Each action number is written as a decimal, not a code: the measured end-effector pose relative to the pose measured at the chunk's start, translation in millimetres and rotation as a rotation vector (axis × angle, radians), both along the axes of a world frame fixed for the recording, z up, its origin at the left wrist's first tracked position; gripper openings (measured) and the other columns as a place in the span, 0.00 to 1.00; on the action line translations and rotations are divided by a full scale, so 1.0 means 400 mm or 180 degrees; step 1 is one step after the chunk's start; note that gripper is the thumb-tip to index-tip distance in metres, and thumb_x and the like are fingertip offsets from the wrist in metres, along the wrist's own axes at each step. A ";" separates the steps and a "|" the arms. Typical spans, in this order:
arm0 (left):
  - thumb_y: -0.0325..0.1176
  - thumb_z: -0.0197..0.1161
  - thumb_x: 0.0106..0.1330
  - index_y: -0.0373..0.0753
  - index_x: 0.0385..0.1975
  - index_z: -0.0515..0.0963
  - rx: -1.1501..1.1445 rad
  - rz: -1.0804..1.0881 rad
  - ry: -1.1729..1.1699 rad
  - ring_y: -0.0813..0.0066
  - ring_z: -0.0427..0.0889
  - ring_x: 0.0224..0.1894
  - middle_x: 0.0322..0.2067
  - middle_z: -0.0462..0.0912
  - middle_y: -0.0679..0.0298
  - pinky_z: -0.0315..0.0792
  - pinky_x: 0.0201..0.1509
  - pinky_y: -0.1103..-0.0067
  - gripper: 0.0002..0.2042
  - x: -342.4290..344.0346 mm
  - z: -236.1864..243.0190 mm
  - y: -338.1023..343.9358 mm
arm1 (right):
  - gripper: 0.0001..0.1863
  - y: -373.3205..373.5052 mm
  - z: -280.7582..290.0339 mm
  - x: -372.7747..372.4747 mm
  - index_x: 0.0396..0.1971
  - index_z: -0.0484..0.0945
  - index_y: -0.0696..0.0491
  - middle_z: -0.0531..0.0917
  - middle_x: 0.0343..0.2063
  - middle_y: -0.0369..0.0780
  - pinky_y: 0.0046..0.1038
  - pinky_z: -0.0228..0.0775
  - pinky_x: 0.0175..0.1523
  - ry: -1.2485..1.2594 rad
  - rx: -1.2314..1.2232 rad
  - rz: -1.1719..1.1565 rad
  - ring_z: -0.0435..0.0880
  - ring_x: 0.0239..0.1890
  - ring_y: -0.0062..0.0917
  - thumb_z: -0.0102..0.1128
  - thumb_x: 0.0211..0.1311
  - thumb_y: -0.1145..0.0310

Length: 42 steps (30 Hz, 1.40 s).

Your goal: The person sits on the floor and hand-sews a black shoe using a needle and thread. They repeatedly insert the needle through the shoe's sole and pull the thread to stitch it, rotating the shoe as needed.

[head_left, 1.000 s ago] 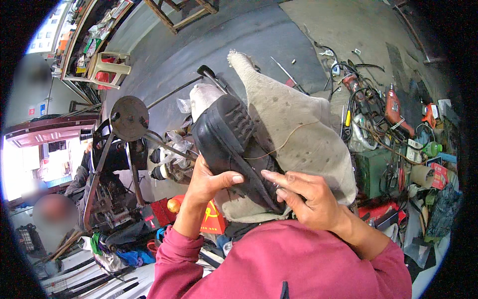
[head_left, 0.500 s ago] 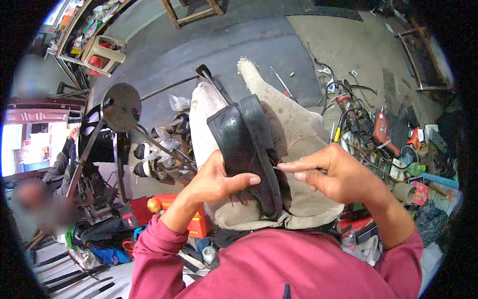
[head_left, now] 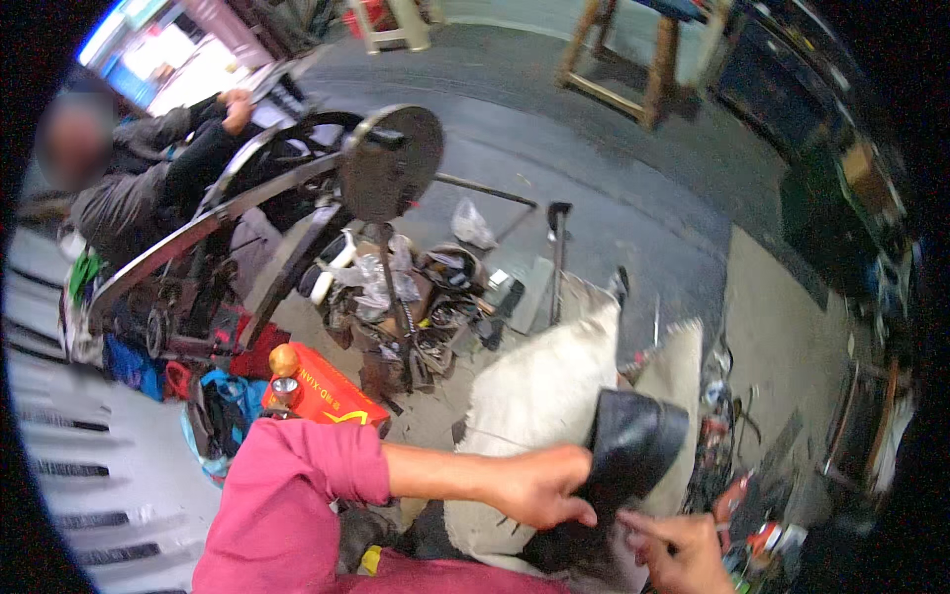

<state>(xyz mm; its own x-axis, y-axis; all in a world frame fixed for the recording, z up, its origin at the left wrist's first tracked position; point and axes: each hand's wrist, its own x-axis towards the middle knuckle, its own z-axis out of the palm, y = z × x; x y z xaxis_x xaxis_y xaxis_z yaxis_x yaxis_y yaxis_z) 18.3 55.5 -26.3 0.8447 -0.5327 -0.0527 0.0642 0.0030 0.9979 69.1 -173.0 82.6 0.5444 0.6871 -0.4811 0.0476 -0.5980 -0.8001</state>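
The only writing that shows is on the red box (head_left: 322, 386), well to the left of the left fingers: yellow lettering and a yellow mark, with the maroon sleeve (head_left: 297, 485) covering its lower edge. An orange knob (head_left: 284, 358) stands by the far left end of that box.

The left hand (head_left: 539, 485) is curled against the near left side of the black shoe (head_left: 638, 445), clamped on it; its fingertips are hidden, and the thumb lies along the dark lower part. The shoe sits just right of the left fingers and just beyond the right ones, over a pale cloth (head_left: 529, 396). Its near end melts into dark blur, so where it stops is hard to make out. The right hand (head_left: 678, 554) has its index finger stretched toward the shoe; motion blur hides whether finger and thumb pinch anything, so I cannot tell if they are together. Its wrist is cut off by the lower edge.

Beyond the left fingers, to the left, lie a heap of scraps (head_left: 450, 332) and a clear plastic bag (head_left: 473, 224). Farther left is a machine with a round metal disc (head_left: 396, 173), partly hiding a seated person (head_left: 139, 193). Far beyond both hands, a wooden stool (head_left: 658, 74) is cut off at the top.
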 end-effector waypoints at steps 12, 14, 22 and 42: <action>0.33 0.73 0.52 0.24 0.23 0.74 -0.0179 0.0182 -0.0198 0.60 0.79 0.25 0.23 0.77 0.41 0.70 0.29 0.65 0.17 0.006 -0.022 -0.009 | 0.06 0.069 0.002 -0.048 0.39 0.83 0.58 0.82 0.24 0.32 0.17 0.68 0.31 0.0961 -0.0051 -0.1335 0.78 0.24 0.13 0.64 0.66 0.72; 0.34 0.72 0.54 0.25 0.26 0.75 -0.0247 0.0277 -0.0272 0.60 0.79 0.26 0.24 0.78 0.43 0.71 0.32 0.65 0.16 0.000 -0.013 -0.012 | 0.06 0.061 -0.001 -0.059 0.39 0.82 0.59 0.82 0.24 0.33 0.18 0.67 0.29 0.0548 0.0135 -0.1166 0.78 0.24 0.13 0.65 0.66 0.72; 0.43 0.67 0.64 0.29 0.34 0.77 0.0227 0.0159 -0.0207 0.70 0.78 0.31 0.27 0.81 0.49 0.71 0.36 0.68 0.19 -0.051 0.067 0.034 | 0.12 -0.035 -0.030 -0.090 0.46 0.84 0.60 0.85 0.28 0.35 0.19 0.71 0.32 0.0669 0.0597 -0.0913 0.80 0.26 0.16 0.64 0.66 0.72; 0.33 0.65 0.68 0.37 0.30 0.78 0.0334 0.2139 0.0502 0.72 0.81 0.25 0.37 0.86 0.56 0.77 0.34 0.77 0.07 -0.145 0.226 0.117 | 0.11 -0.104 -0.094 -0.093 0.45 0.84 0.60 0.83 0.23 0.34 0.18 0.69 0.30 0.0430 0.0908 -0.0933 0.79 0.26 0.13 0.62 0.66 0.72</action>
